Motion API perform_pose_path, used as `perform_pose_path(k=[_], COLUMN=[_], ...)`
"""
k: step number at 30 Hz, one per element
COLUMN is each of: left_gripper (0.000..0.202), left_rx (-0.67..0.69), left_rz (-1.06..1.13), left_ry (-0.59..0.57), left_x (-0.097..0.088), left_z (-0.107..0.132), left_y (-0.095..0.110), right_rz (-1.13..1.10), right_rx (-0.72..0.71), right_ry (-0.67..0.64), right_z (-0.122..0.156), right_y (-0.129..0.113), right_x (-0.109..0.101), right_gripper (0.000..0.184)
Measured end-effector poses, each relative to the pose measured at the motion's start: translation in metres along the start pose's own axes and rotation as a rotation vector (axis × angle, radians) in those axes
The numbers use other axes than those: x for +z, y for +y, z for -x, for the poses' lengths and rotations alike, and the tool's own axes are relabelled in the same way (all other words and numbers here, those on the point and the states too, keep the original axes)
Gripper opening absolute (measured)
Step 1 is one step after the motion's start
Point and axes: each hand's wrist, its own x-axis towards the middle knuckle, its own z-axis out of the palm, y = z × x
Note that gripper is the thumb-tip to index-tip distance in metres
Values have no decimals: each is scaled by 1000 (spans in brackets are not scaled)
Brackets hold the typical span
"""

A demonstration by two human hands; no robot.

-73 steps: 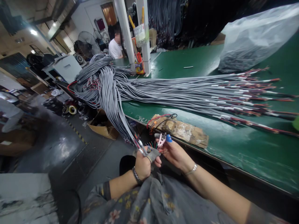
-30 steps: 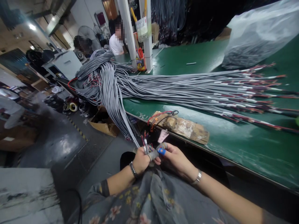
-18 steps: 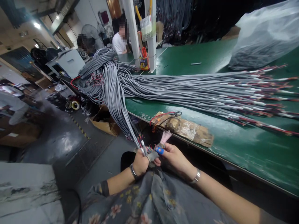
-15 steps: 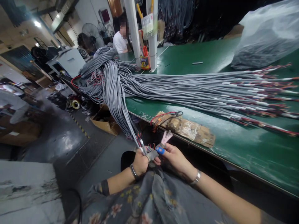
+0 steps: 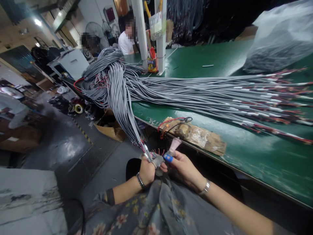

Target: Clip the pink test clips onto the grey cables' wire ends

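My left hand (image 5: 147, 171) is closed around the ends of a few grey cables (image 5: 148, 156), close in front of my body. Thin coloured wires (image 5: 158, 152) fan out above its fingers, and grey wrapping covers its thumb. Just to the right, my right hand (image 5: 183, 165) pinches a small pale pink tool (image 5: 174, 144) whose wide end points up; it is blurred, and its kind does not show clearly. A blue wrap sits on a digit of this hand. From the left hand the cables run up into a large grey cable bundle (image 5: 119, 81).
The bundle lies along the green table (image 5: 256, 169), its stripped ends at the right. A worn wooden block (image 5: 199, 137) with wires sits at the near edge. Beyond are a plastic bag (image 5: 278, 39) and a white post (image 5: 160, 49). An open carton (image 5: 110, 127) stands below; a person (image 5: 126, 42) sits behind.
The pink tool's two spread arms now look like one blurred, wide shape. Both hands keep nearly the same place and hold; the coloured wires show slightly more.
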Motion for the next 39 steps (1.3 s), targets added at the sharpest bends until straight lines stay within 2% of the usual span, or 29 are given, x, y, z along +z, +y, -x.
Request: perform_pose_path(k=[5, 12, 19, 23, 27, 31, 37, 39], left_gripper=[45, 45, 44, 42, 39, 40, 42, 43], left_rx=[6, 10, 39, 15, -23, -86, -176, -195], left_rz=[19, -46, -61, -8, 76, 88, 44, 35], left_ry=[17, -65, -26, 11, 44, -19, -156, -178], left_x=[1, -2, 0, 0, -2, -3, 7, 10], left_z=[0, 1, 1, 1, 2, 0, -8, -10], left_y=[1, -1, -2, 2, 9, 17, 33, 36], right_rz=[-2, 12, -69, -146, -234, -259, -135, -131], right_rx=[1, 2, -14, 20, 88, 114, -37, -44], right_ry=[3, -60, 19, 5, 42, 110, 87, 99], right_z=[2, 2, 4, 6, 4, -5, -16, -17], right_y=[-1, -13, -6, -5, -9, -16, -28, -29], right_x=[-2, 7, 10, 2, -17, -28, -21, -20], right_gripper=[40, 40, 38, 36, 38, 43, 49, 48])
